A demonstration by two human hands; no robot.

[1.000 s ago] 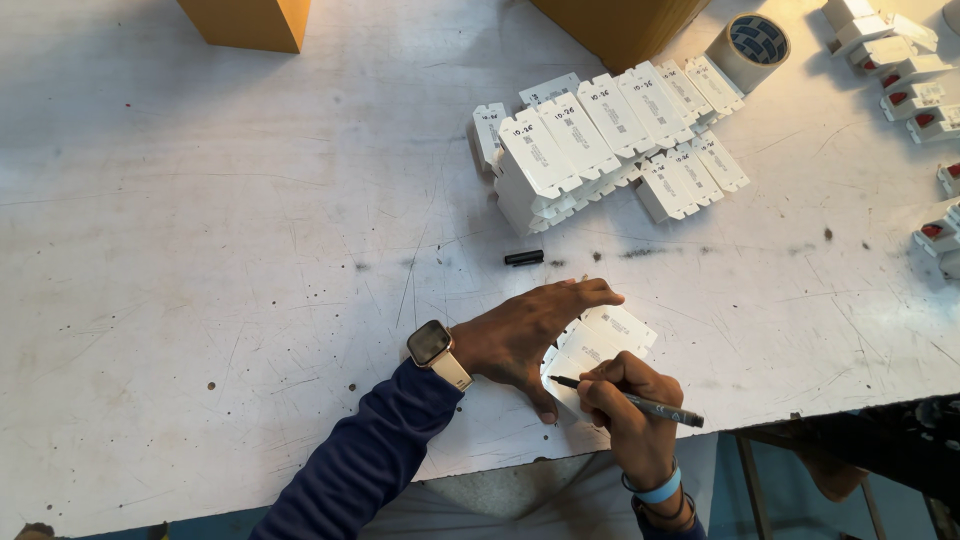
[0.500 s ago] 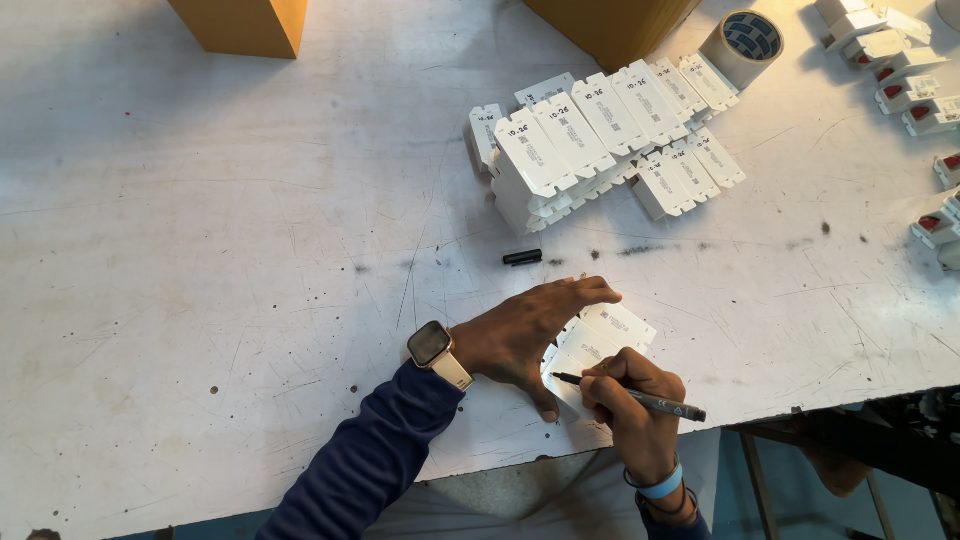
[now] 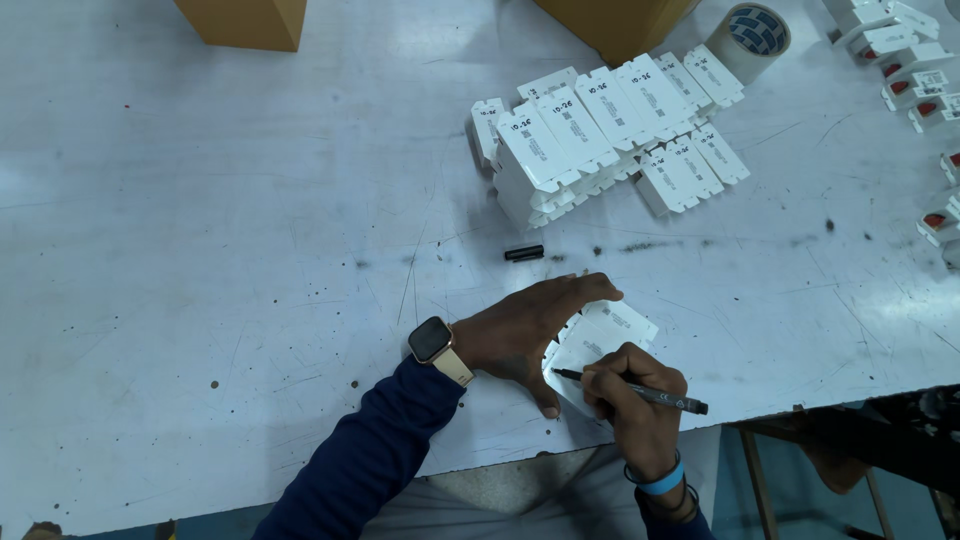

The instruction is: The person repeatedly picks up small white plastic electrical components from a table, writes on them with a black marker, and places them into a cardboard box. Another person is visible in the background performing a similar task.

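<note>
My left hand (image 3: 528,328) lies flat on a white flattened carton (image 3: 600,336) near the table's front edge, pinning it down. A watch with a pale strap sits on that wrist. My right hand (image 3: 635,398) grips a black marker pen (image 3: 640,393), its tip resting on the carton's near end. The pen's black cap (image 3: 524,253) lies loose on the table just beyond my left hand.
A heap of white flat cartons (image 3: 600,130) with handwritten marks lies at the back centre. A roll of tape (image 3: 756,38) stands behind it. Small white boxes with red marks (image 3: 915,80) line the right side. Two brown cardboard boxes (image 3: 245,20) stand at the far edge.
The view has shifted slightly. My right hand has nudged the pen a little along the carton. My left hand stays put.
</note>
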